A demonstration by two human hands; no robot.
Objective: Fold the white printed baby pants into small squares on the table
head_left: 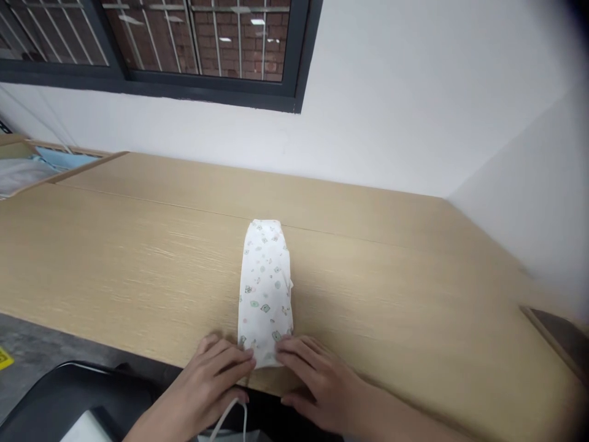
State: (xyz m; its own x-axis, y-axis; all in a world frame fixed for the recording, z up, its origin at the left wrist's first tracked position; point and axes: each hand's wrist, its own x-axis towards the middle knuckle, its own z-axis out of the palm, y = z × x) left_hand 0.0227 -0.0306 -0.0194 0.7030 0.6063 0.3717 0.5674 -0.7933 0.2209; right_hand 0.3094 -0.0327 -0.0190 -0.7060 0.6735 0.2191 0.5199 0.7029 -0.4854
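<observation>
A white cloth with a small green and grey print lies folded into a long, narrow strip on the wooden table. Its far end is narrower, and the right edge looks slightly uneven. At the near left corner of the cloth, my left hand rests its fingertips, with the thumb apart below. My right hand touches the near right corner with its fingertips, its thumb also apart from the fingers. Neither hand is closed around the cloth. What kind of item the folded cloth is, I cannot tell.
The wooden table meets a white wall under a barred window. An open box with blue and white contents stands far left. A black chair and a pale cable are near my left arm. A dark recess shows at right.
</observation>
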